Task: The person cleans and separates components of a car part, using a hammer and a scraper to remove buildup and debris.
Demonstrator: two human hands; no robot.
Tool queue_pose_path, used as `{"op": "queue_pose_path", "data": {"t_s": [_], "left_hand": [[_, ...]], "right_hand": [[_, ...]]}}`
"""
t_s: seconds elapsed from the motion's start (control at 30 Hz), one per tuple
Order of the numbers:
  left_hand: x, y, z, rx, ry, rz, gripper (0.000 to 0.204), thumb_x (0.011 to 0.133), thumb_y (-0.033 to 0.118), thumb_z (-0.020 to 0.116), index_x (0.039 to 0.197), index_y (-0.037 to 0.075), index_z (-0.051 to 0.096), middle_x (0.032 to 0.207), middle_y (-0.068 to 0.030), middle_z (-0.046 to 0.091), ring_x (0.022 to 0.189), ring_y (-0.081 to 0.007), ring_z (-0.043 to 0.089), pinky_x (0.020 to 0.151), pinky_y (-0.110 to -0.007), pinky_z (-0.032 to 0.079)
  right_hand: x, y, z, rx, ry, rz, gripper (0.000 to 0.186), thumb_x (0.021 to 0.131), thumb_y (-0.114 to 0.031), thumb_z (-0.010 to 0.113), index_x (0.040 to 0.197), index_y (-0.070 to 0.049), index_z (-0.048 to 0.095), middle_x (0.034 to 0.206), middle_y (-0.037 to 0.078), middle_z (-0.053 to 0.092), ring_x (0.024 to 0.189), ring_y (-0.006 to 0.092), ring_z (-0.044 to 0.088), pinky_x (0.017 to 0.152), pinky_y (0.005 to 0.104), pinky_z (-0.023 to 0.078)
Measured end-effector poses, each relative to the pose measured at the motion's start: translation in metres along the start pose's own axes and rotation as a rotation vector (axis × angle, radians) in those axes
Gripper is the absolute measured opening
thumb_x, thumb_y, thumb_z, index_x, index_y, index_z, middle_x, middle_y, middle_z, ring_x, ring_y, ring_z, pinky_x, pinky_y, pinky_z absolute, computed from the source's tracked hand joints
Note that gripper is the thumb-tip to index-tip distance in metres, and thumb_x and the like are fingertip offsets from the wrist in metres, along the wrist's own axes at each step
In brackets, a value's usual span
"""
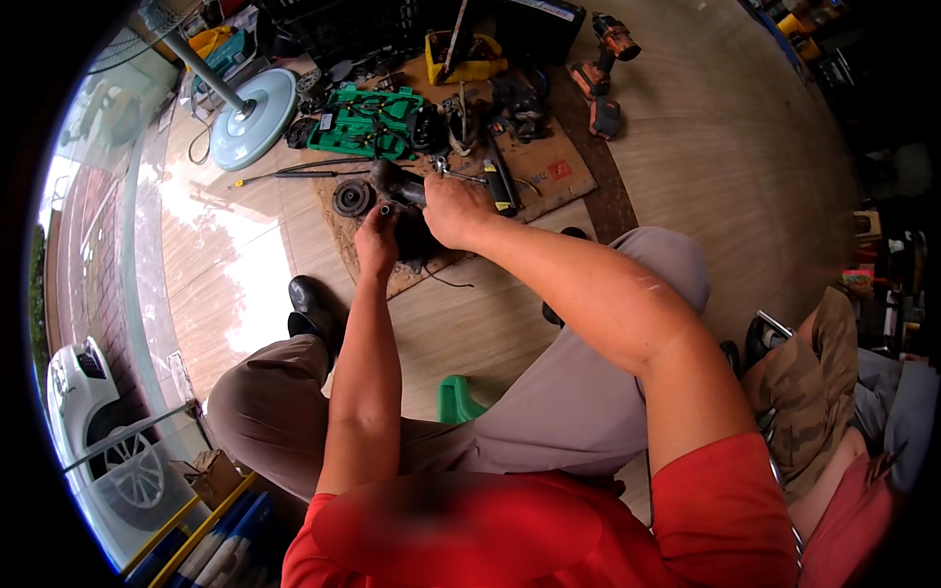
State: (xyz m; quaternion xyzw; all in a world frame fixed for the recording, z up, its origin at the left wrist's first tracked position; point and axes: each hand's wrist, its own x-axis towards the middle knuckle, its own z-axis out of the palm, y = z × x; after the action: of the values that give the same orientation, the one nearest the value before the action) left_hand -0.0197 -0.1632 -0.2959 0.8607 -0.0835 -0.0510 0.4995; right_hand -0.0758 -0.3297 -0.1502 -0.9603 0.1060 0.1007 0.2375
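Both my arms reach forward over a brown cardboard sheet (564, 162) on the floor. My right hand (456, 209) is closed around the end of a dark, rounded tool-like piece (395, 179) whose kind I cannot make out. My left hand (376, 240) is closed on a small cylindrical metal piece (385, 209), its round end showing beside the thumb. Between and below the hands sits a dark part (417, 240), mostly in shadow. A round grooved pulley-like disc (352, 198) lies left of them. Just beyond my right hand lies a chrome ratchet-like tool (459, 172).
Farther off lie a green tool case (365, 122), a yellow bin (470, 67) and a cordless drill (616, 39). A pale blue round stand base (253, 120) is at left. Near my legs is a green stool (457, 400). Another person's camouflage-clad leg (809, 382) is at right.
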Motion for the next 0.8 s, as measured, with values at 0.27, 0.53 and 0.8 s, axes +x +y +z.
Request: {"op": "queue_pose_path", "data": {"t_s": [0.27,0.53,0.8], "left_hand": [[-0.002,-0.004,0.002,0.050,0.012,0.038,0.022,0.087,0.016,0.065,0.107,0.007,0.067,0.091,-0.0139,0.071,0.087,-0.0258,0.069,0.076,-0.035,0.050],[0.000,-0.018,0.008,0.004,-0.009,0.044,0.017,0.086,0.013,0.064,0.103,0.008,0.067,0.089,-0.0169,0.070,0.086,-0.0332,0.068,0.074,-0.039,0.050],[0.003,-0.026,0.011,-0.033,0.028,0.075,0.012,0.086,0.014,0.064,0.090,0.003,0.065,0.082,-0.0168,0.069,0.079,-0.0330,0.067,0.071,-0.039,0.050]], "right_hand": [[0.001,0.000,0.007,-0.027,-0.008,-0.010,0.026,0.088,-0.020,0.059,0.104,0.000,0.057,0.096,0.020,0.069,0.093,0.0364,0.066,0.083,0.0459,0.051],[-0.005,-0.006,0.010,-0.029,-0.006,-0.088,0.021,0.087,-0.009,0.049,0.105,0.000,0.057,0.098,0.020,0.069,0.094,0.0345,0.068,0.080,0.0433,0.054],[0.001,-0.008,0.022,-0.021,0.031,-0.100,0.018,0.090,-0.011,0.044,0.101,-0.001,0.053,0.093,0.022,0.069,0.091,0.0377,0.067,0.078,0.0472,0.052]]}}
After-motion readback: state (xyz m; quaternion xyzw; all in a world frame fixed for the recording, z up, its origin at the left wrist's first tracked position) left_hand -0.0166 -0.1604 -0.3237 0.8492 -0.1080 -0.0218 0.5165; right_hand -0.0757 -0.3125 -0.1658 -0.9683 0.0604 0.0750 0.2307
